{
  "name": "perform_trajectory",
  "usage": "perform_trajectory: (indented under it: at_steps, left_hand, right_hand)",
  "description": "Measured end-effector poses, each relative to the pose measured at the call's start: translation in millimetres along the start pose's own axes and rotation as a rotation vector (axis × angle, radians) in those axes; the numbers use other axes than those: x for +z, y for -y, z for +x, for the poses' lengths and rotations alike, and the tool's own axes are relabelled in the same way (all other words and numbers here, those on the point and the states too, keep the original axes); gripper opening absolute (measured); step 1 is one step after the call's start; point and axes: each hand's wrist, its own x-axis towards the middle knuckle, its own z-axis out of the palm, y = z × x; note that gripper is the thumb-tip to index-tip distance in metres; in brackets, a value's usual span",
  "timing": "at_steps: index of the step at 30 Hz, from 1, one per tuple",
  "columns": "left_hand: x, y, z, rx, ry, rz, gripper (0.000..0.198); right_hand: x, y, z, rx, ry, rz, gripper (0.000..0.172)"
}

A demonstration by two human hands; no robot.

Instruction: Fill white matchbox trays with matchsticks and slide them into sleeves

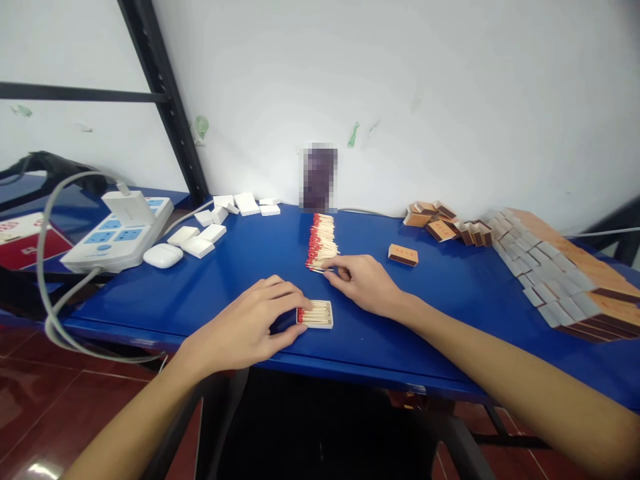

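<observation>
A white matchbox tray [325, 323] holding red-tipped matches lies near the front of the blue table. My left hand [255, 317] grips the tray's left end between thumb and fingers. Behind it, a long heap of loose matches [323, 240] stretches back toward the wall, red heads to the left. At the heap's near end my right hand [363, 280] pinches with thumb and forefinger at the matches; how many it holds is hidden. An orange matchbox sleeve [403, 255] lies on the table to the right of my right hand.
White trays [199, 245] and a white earbud case [163, 255] are at the left, beside a power strip [120, 233] with a cable. Several matchbox sleeves [440, 231] lie at the back right, next to stacked matchboxes [555, 280]. A white wall [400, 100] stands behind.
</observation>
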Motion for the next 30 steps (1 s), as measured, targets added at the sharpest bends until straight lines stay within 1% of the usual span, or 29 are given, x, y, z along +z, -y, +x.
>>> perform_trajectory:
  at_steps: [7,11,18,24,30]
  left_hand:
    - [0.5,1.3,-0.3,-0.01,0.009,0.006,0.022]
    - [0.4,1.2,-1.2,-0.016,0.017,-0.002,0.022]
    - [0.2,1.9,-1.1,-0.009,0.022,-0.005,0.022]
    - [1.0,1.9,-0.6,-0.007,0.017,-0.005,0.021]
    - [1.5,2.5,-0.1,-0.006,0.021,-0.003,0.021]
  right_hand:
    - [-2.2,0.3,0.3,-0.033,0.015,0.028,0.022]
    - [-2.8,0.4,-1.5,-0.027,0.019,0.04,0.021]
    - [-2.8,0.3,-1.4,-0.023,0.037,0.014,0.029]
    - [-3.9,1.0,-1.5,-0.008,0.044,0.008,0.031]
    - [-1.4,-0.6,-0.3,-0.001,0.005,0.066,0.025]
